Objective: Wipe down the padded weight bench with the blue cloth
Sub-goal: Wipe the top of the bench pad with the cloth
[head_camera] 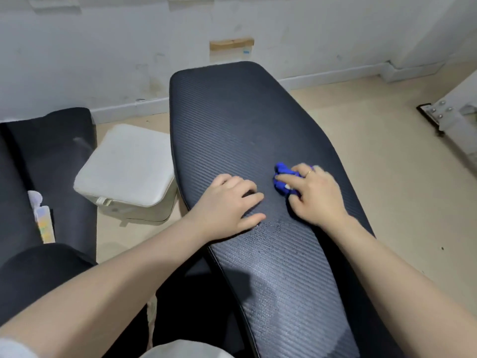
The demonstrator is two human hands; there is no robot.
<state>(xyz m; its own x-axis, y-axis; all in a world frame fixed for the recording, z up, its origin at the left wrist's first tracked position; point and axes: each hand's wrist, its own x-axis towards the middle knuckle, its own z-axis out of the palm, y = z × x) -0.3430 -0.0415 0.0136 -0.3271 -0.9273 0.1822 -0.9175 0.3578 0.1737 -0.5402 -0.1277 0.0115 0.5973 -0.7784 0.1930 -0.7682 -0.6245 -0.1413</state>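
Observation:
The padded weight bench is a long black pad with a ribbed texture, running from the bottom of the view up to the wall. A bunched blue cloth lies on its middle right, mostly covered by my right hand, which grips it and presses it onto the pad. My left hand rests flat on the pad just left of the cloth, fingers spread, holding nothing. Small wet droplets glisten on the pad between my wrists.
A white padded box stands on the beige floor left of the bench. Another black pad lies at far left with a spray bottle on it. A metal frame foot sits at the right, near the white wall.

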